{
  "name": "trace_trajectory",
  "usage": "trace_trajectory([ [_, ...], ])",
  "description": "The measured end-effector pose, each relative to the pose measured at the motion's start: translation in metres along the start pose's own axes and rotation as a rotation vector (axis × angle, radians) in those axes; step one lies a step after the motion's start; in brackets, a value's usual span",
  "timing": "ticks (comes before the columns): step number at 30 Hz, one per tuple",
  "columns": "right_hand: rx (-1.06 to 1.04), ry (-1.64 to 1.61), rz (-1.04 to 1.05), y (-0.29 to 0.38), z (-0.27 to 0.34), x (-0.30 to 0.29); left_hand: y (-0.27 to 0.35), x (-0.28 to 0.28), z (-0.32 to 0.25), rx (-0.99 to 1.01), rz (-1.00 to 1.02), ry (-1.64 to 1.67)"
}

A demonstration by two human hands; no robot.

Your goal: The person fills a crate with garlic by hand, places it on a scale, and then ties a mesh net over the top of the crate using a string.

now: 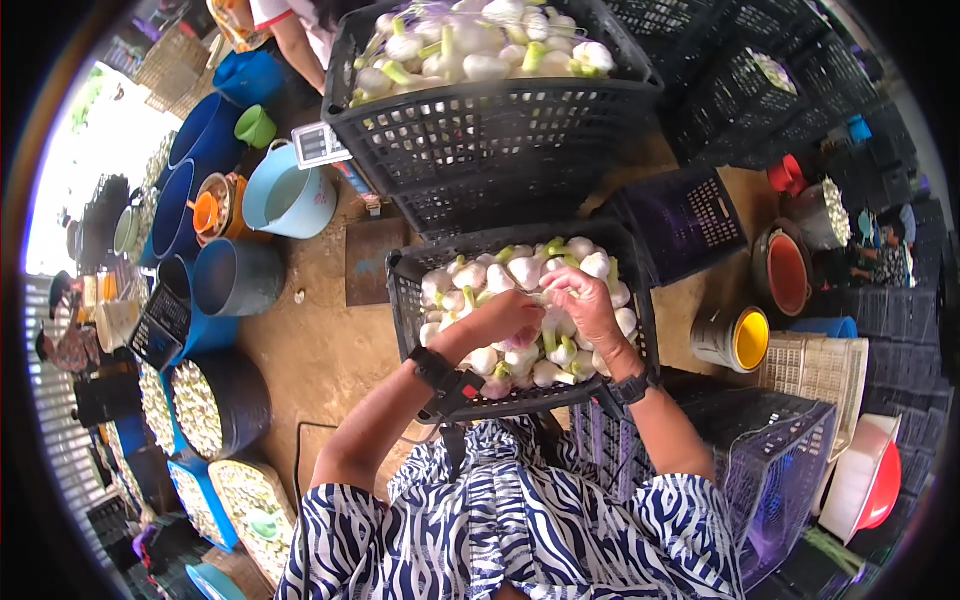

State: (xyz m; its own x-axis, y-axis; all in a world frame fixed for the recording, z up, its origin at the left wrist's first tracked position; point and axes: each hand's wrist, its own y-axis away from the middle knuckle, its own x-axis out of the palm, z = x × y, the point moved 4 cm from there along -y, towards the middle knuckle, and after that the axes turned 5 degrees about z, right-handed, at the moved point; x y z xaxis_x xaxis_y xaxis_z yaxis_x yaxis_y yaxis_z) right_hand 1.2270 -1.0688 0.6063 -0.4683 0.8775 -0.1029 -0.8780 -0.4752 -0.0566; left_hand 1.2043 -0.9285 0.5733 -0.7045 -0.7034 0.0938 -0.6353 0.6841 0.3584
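Both hands are close together over a black plastic crate (525, 409) of white garlic bulbs (469, 274), many with short green stem stubs. My left hand (517, 311) is curled, its fingers mostly turned out of sight. Under it shows a pinkish-purple patch that I cannot clearly make out. With bent fingers, my right hand (585, 300) meets it from the other side, fingertips near the left hand. A thin pale strip seems to lie between them, but whether either hand grips it or a bulb cannot be told. Dark straps circle both wrists.
Beyond stands a taller stack topped by a black crate (495, 105) of garlic, beside a digital scale display (319, 145). A light-blue tub (289, 195) and blue barrels are left; an empty dark crate (682, 225) and paint bucket (727, 341) are right. Another person's arm (300, 49) reaches behind.
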Motion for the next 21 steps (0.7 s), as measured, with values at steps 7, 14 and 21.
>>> trace_trajectory([
  [7,0.059,-1.018,-0.376,0.057,-0.01,-0.015,-0.002,0.005,0.017,-0.265,0.029,0.905],
  [14,0.015,0.222,-0.309,0.075,0.012,0.018,-0.003,0.003,0.005,-0.319,-0.081,0.724],
  [21,0.04,1.014,0.144,0.081,0.005,0.047,-0.014,-0.004,0.017,-0.268,0.1,0.817],
])
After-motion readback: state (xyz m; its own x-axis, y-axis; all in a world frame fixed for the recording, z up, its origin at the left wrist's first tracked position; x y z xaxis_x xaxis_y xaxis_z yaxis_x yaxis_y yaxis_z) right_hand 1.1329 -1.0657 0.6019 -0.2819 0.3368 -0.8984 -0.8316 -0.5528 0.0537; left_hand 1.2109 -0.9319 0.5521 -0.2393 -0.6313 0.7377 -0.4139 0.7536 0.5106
